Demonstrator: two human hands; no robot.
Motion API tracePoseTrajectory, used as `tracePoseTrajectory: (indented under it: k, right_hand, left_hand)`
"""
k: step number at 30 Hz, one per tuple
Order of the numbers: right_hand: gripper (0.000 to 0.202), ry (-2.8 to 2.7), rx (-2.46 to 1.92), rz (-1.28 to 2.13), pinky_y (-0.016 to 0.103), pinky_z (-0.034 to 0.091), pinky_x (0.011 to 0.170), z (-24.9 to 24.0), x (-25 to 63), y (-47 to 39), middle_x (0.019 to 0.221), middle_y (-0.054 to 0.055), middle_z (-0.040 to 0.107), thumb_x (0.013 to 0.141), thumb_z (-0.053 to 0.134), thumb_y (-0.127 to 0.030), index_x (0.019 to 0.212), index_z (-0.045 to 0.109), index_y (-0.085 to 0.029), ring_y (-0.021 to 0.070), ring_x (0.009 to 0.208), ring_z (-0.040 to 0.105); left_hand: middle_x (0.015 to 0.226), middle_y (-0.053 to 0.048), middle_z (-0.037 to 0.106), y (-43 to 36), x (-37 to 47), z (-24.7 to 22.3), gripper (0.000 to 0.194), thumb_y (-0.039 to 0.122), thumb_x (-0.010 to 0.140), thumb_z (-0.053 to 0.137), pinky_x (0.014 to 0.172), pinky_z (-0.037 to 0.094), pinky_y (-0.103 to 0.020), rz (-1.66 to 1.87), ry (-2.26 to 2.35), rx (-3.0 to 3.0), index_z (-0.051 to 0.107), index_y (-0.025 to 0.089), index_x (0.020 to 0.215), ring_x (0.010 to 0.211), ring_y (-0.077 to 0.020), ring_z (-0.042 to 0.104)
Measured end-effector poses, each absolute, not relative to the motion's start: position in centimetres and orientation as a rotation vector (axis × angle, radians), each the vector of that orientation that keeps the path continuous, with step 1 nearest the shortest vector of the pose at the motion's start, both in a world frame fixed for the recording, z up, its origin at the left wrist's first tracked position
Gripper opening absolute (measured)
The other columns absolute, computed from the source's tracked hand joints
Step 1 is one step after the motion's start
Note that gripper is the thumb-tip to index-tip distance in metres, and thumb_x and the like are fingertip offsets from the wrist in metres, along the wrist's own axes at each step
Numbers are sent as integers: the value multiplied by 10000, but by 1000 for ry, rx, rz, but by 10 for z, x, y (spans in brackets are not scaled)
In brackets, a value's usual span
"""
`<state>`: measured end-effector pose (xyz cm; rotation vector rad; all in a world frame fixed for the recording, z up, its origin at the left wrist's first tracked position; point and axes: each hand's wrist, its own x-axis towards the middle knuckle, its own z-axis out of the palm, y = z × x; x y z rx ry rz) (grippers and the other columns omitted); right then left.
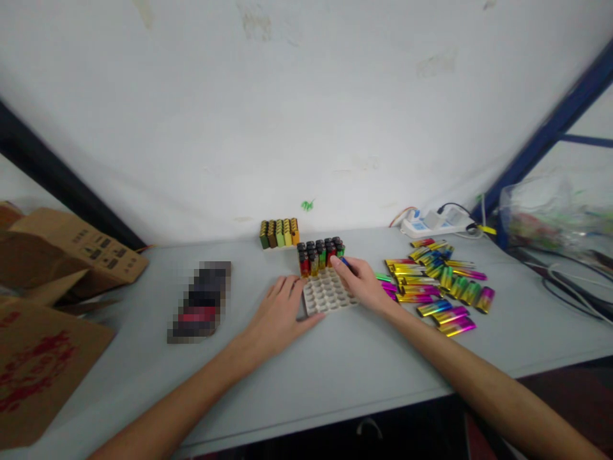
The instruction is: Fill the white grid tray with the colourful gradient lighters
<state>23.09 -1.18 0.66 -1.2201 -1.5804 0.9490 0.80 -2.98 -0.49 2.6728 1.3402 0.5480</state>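
A pale tray with rows of holes (330, 295) lies on the table in front of me. Upright lighters (318, 252) with black tops and red, green and yellowish bodies fill its far rows. Flat beside the tray's left edge, my left hand (282, 306) is open, with its thumb at the near left corner. My right hand (361, 281) is closed over the tray's right side, gripping a dark blue lighter (351, 267) that the fingers partly hide. To the right lie many loose, shiny lighter-sized pieces (416, 281) in gold, pink, blue and green.
By the wall stands a block of upright lighters (280, 233) in green, brown and yellow. A power strip (435, 222) with plugs and cables sits at the back right. Cardboard boxes (86, 243) crowd the left side. A dark pixelated object (204, 300) lies left of my left hand.
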Motion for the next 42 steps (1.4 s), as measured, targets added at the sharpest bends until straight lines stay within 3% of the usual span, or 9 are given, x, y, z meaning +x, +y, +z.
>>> tracePoseTrajectory:
  k: [8, 24, 28, 32, 37, 42]
  right_hand:
    - [363, -1558, -1409, 778, 259, 221, 501, 5, 230, -13, 580, -29, 325, 813, 485, -492, 589, 391, -223, 114, 567, 315]
    - [406, -1598, -1382, 785, 260, 231, 509, 5, 233, -13, 580, -33, 339, 854, 485, -525, 593, 391, -228, 116, 561, 314]
    - [415, -1661, -1286, 793, 252, 308, 547, 6, 235, -14, 621, -43, 426, 949, 476, -583, 755, 507, -218, 135, 593, 400]
    - [322, -1802, -1277, 687, 275, 423, 668, 15, 244, -13, 761, -15, 587, 1040, 409, -517, 1033, 547, -227, 171, 703, 539]
    - [317, -2054, -1210, 296, 333, 463, 874, 23, 256, -7, 1002, 103, 653, 1046, 464, -480, 1001, 619, -206, 229, 952, 606]
    - [314, -2091, -1362, 260, 284, 427, 683, 18, 257, 2, 762, 36, 664, 1049, 482, -476, 905, 596, -222, 190, 684, 602]
  left_hand:
    - [1241, -136, 616, -30, 9, -2, 592, 579, 907, 678, 1061, 464, -495, 525, 1344, 2666, 550, 163, 1310, 1200, -333, 541]
    - [1250, -140, 613, -30, 9, -1, 613, 581, 904, 680, 1062, 464, -496, 516, 1355, 2657, 551, 150, 1321, 1204, -335, 542]
    - [1246, -140, 618, -30, 9, -1, 587, 592, 916, 655, 1057, 467, -502, 539, 1345, 2657, 560, 166, 1309, 1200, -335, 545]
    - [1253, -136, 622, -30, 9, -3, 579, 602, 930, 630, 1053, 466, -501, 575, 1334, 2662, 550, 188, 1327, 1203, -330, 554]
    - [1272, -140, 613, -31, 9, -4, 600, 604, 924, 643, 1048, 469, -497, 552, 1338, 2678, 539, 183, 1338, 1208, -338, 549]
    - [1292, -140, 602, -31, 8, -3, 609, 591, 915, 665, 1065, 462, -488, 526, 1342, 2677, 536, 174, 1340, 1227, -337, 537]
